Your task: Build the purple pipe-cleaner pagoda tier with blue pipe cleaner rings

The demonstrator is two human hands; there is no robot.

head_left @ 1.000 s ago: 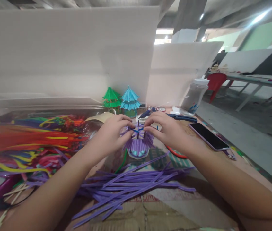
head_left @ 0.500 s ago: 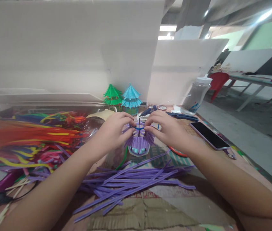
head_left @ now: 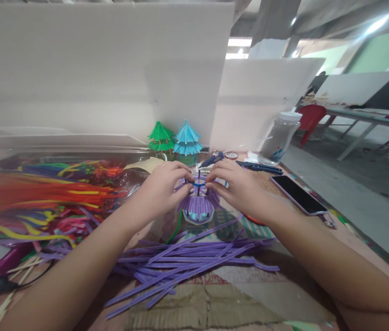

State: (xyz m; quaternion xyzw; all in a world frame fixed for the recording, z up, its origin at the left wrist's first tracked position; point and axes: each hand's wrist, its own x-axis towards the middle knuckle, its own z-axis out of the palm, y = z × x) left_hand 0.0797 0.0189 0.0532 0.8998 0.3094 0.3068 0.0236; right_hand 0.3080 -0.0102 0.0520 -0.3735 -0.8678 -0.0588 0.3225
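Observation:
A small purple tiered model (head_left: 199, 204) with dark upright posts and a pale base stands on the work surface between my hands. Across its posts runs a thin blue pipe cleaner (head_left: 199, 184). My left hand (head_left: 171, 186) pinches it at the left side of the posts. On the right side, my right hand (head_left: 230, 186) pinches the same strip, and a blue end curves out behind those fingers. The fingertips partly hide the posts. Nearer to me lies a loose pile of purple pipe cleaners (head_left: 194, 264) on cardboard (head_left: 201, 305).
Behind the model stand a green tiered model (head_left: 160, 137) and a light blue one (head_left: 186, 138). A blue glue gun (head_left: 211, 160), a phone (head_left: 299, 195) and a clear bottle (head_left: 279, 140) sit beyond and right. Colourful pipe cleaners (head_left: 49, 191) fill the left side.
Both hands stay at the model with the blue pipe cleaner. The right fingers have shifted very slightly left; the view has tilted a little.

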